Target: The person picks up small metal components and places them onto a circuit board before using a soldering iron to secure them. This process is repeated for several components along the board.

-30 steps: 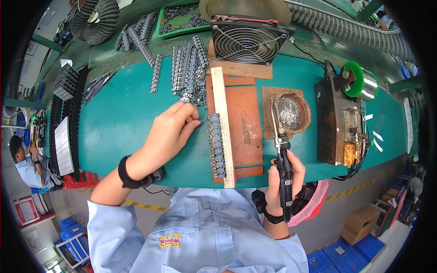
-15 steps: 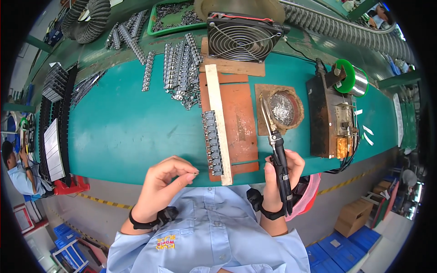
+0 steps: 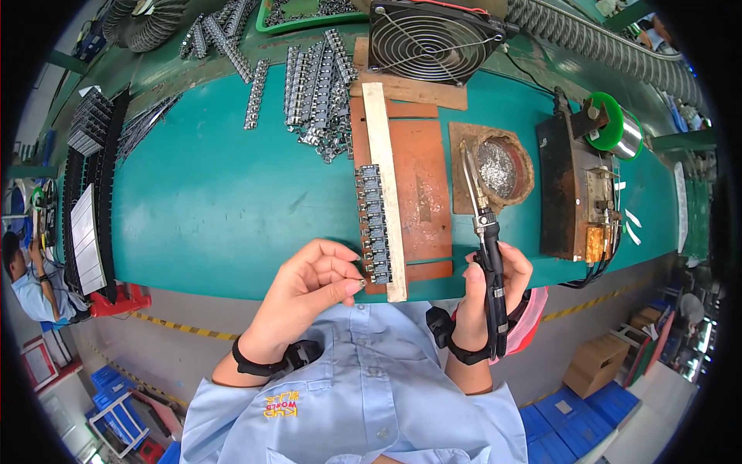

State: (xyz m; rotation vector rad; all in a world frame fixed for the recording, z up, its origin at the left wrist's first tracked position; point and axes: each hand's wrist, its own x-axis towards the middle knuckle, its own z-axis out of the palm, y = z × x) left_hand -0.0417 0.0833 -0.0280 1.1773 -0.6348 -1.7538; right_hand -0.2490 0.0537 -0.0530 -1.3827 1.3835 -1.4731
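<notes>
My right hand (image 3: 498, 280) is wrapped round a soldering iron (image 3: 487, 247) with a black handle. Its metal tip points up and away, beside a round pot (image 3: 495, 166) of silvery bits. My left hand (image 3: 313, 284) has thumb and forefinger pinched at the near end of a strip of small circuit boards (image 3: 374, 224). Whatever is in that pinch is too small to make out. The strip lies along the left side of a pale wooden bar (image 3: 384, 185), which rests on a reddish-brown board (image 3: 421, 201).
A black fan (image 3: 433, 42) stands at the back. Left of it lie stacked board strips (image 3: 317, 89) and a green tray (image 3: 301, 15) of small parts. On the right stand a dark metal box (image 3: 568, 185) and a green solder spool (image 3: 614, 127). Black racks (image 3: 100, 185) line the left.
My left hand has moved right, closer to the near end of the board strip. My right hand still holds the soldering iron. The whole view has shifted slightly.
</notes>
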